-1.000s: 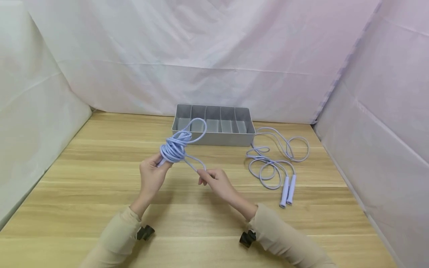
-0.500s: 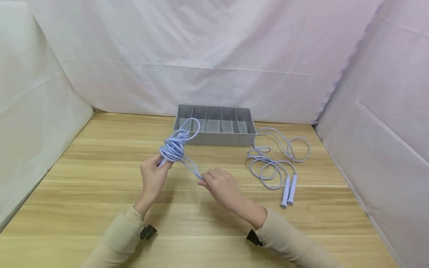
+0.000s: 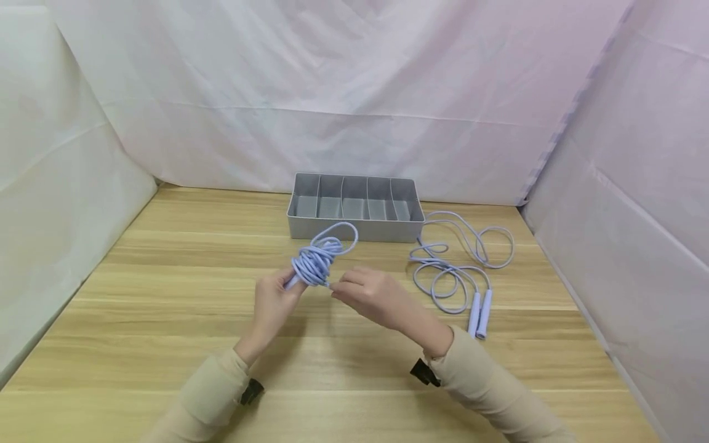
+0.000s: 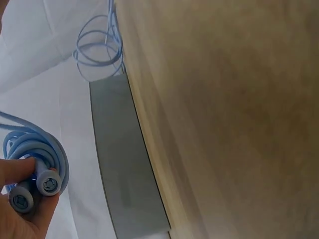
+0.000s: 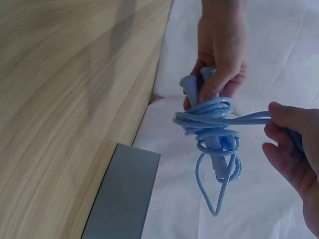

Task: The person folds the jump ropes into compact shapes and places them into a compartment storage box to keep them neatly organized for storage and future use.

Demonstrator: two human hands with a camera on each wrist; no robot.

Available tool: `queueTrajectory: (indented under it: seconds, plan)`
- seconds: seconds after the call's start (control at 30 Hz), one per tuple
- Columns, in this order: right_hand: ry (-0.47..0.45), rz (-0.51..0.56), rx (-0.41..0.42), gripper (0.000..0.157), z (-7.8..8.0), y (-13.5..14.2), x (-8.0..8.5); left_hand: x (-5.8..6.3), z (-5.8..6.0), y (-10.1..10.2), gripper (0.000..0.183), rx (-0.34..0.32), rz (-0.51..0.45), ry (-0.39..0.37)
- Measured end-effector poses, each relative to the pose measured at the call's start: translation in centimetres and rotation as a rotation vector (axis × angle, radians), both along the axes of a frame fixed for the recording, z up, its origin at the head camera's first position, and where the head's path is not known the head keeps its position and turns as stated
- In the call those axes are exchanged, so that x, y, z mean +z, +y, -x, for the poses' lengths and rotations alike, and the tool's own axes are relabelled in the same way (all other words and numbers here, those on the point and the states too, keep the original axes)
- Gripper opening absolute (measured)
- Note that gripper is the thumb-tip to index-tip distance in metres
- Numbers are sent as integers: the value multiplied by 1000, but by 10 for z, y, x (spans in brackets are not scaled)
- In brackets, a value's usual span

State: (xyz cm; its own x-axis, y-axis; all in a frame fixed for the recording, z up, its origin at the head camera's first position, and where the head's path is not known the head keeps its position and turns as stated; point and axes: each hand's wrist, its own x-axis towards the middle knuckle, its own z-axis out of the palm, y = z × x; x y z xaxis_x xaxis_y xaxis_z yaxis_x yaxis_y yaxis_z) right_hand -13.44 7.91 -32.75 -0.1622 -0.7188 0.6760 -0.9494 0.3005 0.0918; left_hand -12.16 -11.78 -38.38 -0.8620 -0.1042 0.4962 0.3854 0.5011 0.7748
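My left hand [image 3: 276,303] grips the two handles of a light blue jump rope [image 3: 313,264] near their ends, above the table. Its cord is wound several times around both handles, and a loose loop sticks out past their far ends. In the left wrist view the round handle ends [image 4: 49,182] show between thumb and fingers. My right hand [image 3: 376,298] pinches a doubled length of the cord [image 5: 251,118], drawn taut from the coil in the right wrist view. A second light blue jump rope [image 3: 443,264] lies loosely tangled on the table at the right, its handles side by side.
A grey tray [image 3: 357,231] with several compartments stands at the back of the wooden table [image 3: 166,320]. The second rope's cord reaches its right end. White cloth [image 3: 354,80] hangs behind the table and along both sides.
My left hand has moved right with the wound rope. The cord between the hands has shortened in the head view, and my right hand has come closer to the coil.
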Motion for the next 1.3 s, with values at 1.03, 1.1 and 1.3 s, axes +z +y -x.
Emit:
queueTrajectory:
  seconds: [1.03,1.1,1.3]
  plan:
    - [-1333,974,18,30,31,-20,13,6,-11,11,21,38,-64,176]
    - [-1401,1084,-5,34,32,-24,15,5,-10,11,22,61,-40,216]
    - [-1377,1370,-61,27,33,-39,15,7,-9,13,18,95,16,291]
